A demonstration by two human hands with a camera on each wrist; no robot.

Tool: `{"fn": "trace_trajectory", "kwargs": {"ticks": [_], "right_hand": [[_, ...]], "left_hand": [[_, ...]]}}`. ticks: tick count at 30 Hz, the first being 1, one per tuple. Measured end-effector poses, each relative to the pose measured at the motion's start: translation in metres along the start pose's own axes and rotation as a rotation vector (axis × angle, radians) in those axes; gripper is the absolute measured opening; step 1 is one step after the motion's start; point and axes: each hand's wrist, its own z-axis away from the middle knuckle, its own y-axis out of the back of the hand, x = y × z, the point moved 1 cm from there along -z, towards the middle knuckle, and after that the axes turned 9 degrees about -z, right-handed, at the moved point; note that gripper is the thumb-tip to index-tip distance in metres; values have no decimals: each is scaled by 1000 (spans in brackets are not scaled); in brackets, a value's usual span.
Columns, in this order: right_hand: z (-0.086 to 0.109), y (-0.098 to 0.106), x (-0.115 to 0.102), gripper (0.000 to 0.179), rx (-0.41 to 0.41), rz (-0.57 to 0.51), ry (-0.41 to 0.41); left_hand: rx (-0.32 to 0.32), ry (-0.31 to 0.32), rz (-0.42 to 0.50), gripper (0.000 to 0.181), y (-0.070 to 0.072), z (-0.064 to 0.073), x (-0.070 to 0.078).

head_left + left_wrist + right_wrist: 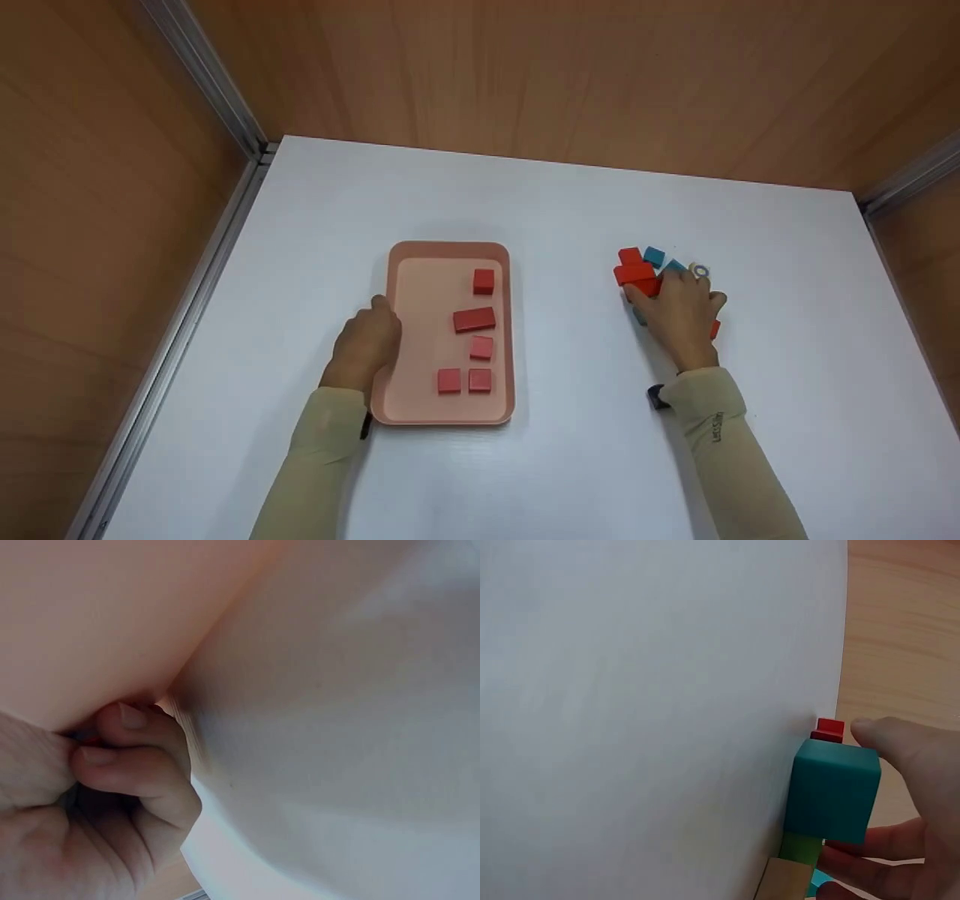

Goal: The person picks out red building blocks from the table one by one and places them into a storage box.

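A pink tray (420,300) lies on the white table, with several red and pinkish-red blocks (474,320) along its right side. My left hand (365,339) grips the tray's left edge; in the left wrist view its fingers (139,772) are curled tight against the pink wall. Over a small pile of blocks on the right, my right hand (681,311) reaches down with its thumb beside the red blocks (635,273). The right wrist view has the thumb apart from the bent fingers, near a teal cube (832,791), a green block (801,849) and a tan block (784,880).
Behind the pile are a blue block (654,256) and a small ring-shaped piece (700,271). Part of the pile is hidden under the right hand. Wooden panels (525,82) stand around the white table (570,450), with a metal rail (187,315) on the left.
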Motion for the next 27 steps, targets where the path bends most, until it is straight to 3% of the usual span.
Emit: {"fn": "trace_trajectory", "kwargs": {"ticks": [6,17,27], "right_hand": [[-1,-1,0,74,-27,25,-24],[-1,0,-3,72,-61,21,-56],[1,5,-39,74,-37,21,33]], "left_hand": [[-1,-3,12,28,0,0,1],[-32,23,30,30,0,0,1],[-25,34,16,29,3,2,0]]}}
